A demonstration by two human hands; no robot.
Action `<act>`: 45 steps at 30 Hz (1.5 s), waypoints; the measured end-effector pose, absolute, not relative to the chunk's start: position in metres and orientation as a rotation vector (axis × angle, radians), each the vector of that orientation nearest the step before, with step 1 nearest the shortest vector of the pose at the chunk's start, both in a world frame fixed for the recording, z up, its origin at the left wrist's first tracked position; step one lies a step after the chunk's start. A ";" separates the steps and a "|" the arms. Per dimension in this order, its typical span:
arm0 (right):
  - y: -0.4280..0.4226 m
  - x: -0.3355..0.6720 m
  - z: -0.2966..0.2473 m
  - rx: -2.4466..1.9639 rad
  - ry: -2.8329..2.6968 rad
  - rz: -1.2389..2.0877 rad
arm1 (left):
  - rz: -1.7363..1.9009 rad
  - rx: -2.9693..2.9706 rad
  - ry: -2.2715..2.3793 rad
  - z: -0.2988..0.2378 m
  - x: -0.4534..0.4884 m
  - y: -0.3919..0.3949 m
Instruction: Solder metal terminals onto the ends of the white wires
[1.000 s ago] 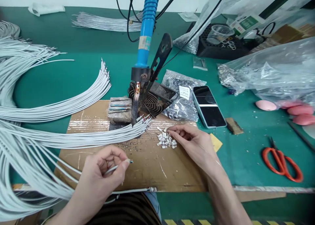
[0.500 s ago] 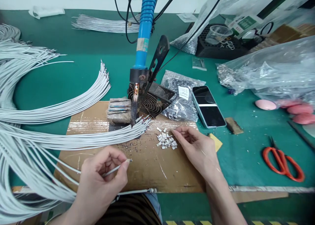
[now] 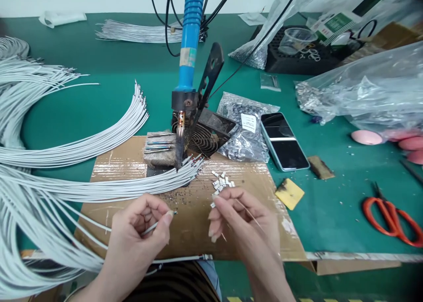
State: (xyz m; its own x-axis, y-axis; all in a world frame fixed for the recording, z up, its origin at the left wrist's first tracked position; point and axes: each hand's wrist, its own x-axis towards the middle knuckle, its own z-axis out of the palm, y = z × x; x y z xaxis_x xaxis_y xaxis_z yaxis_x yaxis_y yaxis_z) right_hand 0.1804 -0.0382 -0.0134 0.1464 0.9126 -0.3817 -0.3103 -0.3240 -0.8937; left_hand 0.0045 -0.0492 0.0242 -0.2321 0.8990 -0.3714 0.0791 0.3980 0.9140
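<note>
My left hand (image 3: pixel 137 236) pinches the end of one thin white wire (image 3: pixel 153 225) over the cardboard sheet (image 3: pixel 194 227), its stripped tip pointing right. My right hand (image 3: pixel 243 225) is curled, fingers together, just below a small heap of tiny white parts (image 3: pixel 222 184); a small white piece shows at its fingertips and a thin solder wire (image 3: pixel 246 210) crosses the hand. A blue-handled soldering iron (image 3: pixel 185 72) stands tip-down in its stand behind the cardboard. A bundle of white wires (image 3: pixel 109 185) lies with its ends near the iron's tip.
Large sweeps of white wires (image 3: pixel 29 117) cover the left of the green table. A small fan (image 3: pixel 205 136), a bag of parts (image 3: pixel 243 134), a phone (image 3: pixel 284 141), a yellow sponge (image 3: pixel 290 193), orange scissors (image 3: pixel 393 216) and plastic bags (image 3: pixel 363 95) lie right.
My right hand has drawn back from the heap of white parts toward me and curled up, with a small piece at its fingertips. My left hand stays put with the wire.
</note>
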 end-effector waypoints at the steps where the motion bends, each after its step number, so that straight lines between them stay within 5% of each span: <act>1: -0.040 0.174 -0.011 -1.325 -0.652 1.445 | 0.998 0.868 1.616 0.024 0.004 -0.049; 11: -0.052 0.144 -0.012 -1.212 -0.605 1.725 | 1.076 0.824 1.613 0.025 0.007 -0.052; 22: -0.053 0.141 -0.019 -1.120 -0.893 1.484 | 1.065 0.864 1.625 0.021 0.003 -0.053; 45: -0.056 0.139 -0.026 -0.990 -0.686 1.738 | 1.084 1.077 1.736 0.013 0.007 -0.064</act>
State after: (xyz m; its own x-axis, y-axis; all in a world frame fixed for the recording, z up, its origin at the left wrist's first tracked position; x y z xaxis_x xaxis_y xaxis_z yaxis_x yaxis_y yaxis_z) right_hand 0.1395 -0.0564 -0.0257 -0.1851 0.9339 -0.3060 -0.4728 -0.3576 -0.8053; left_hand 0.0073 -0.0641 0.0133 -0.3120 0.9314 -0.1874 0.2402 0.2681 0.9330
